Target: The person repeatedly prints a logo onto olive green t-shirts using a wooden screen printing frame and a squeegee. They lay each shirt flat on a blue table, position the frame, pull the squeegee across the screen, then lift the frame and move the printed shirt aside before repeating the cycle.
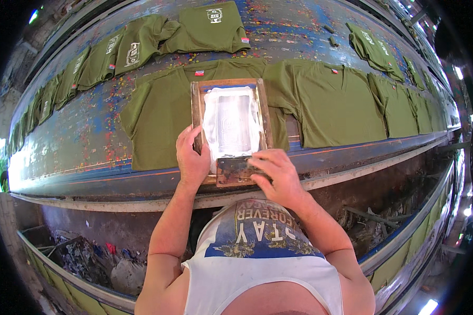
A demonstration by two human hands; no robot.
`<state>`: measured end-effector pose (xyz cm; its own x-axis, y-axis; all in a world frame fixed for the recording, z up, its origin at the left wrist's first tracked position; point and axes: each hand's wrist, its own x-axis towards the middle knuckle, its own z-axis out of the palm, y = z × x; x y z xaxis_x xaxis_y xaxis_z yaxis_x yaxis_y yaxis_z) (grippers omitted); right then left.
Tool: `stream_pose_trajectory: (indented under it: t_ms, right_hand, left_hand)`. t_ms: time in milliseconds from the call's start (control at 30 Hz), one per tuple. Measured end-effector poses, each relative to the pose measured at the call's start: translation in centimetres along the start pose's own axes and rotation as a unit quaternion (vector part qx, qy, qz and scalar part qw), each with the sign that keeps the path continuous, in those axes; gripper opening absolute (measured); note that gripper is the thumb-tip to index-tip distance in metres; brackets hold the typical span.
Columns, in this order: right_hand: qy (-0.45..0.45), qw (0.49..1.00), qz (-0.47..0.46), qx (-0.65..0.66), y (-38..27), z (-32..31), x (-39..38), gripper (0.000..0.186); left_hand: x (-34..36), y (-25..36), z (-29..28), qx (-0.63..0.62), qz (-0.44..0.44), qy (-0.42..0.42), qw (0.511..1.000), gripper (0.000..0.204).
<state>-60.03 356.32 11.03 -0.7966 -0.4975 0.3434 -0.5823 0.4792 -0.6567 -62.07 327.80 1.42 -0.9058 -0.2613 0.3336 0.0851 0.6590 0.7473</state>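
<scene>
A wooden screen printing frame [267, 115] lies on an olive green T-shirt [155, 113] spread on the long table. White ink [211, 118] coats its mesh, and a rectangular design shows through the middle. My left hand [193, 157] grips the frame's left side, thumb over the edge. At the near end of the mesh is a dark, stained squeegee [232, 172]. My right hand [277, 176] holds it at its right end, fingers and thumb closed around it. The T-shirt's neckline sticks out beyond the far end of the frame; its front lies hidden under it.
To the right more plain olive T-shirts [323, 110] lie in a row. Along the far side are folded T-shirts [207, 31] with white prints. The paint-spattered table [294, 26] ends near me at a metal rail [347, 170]. Rags and debris [89, 262] lie below.
</scene>
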Motion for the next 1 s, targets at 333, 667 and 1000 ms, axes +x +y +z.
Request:
stream_pose_trajectory:
  t_ms: [333, 667, 1000]
  right_hand:
    - [0.124, 0.965, 0.198, 0.119, 4.8, 0.7, -2.2, 0.061]
    - [0.044, 0.912, 0.259, 0.315, 7.7, 0.1, -2.9, 0.074]
    - [0.196, 0.864, 0.234, 0.401, 14.6, -13.9, -8.6, 0.066]
  left_hand:
    - [-1.6, 0.9, -0.7, -0.033, 0.128, 0.051, 0.990, 0.030]
    - [-2.5, 2.9, -0.9, -0.059, 0.071, 0.084, 0.992, 0.026]
    - [-2.7, 17.6, 12.3, -0.185, -0.031, 0.073, 0.980, 0.032]
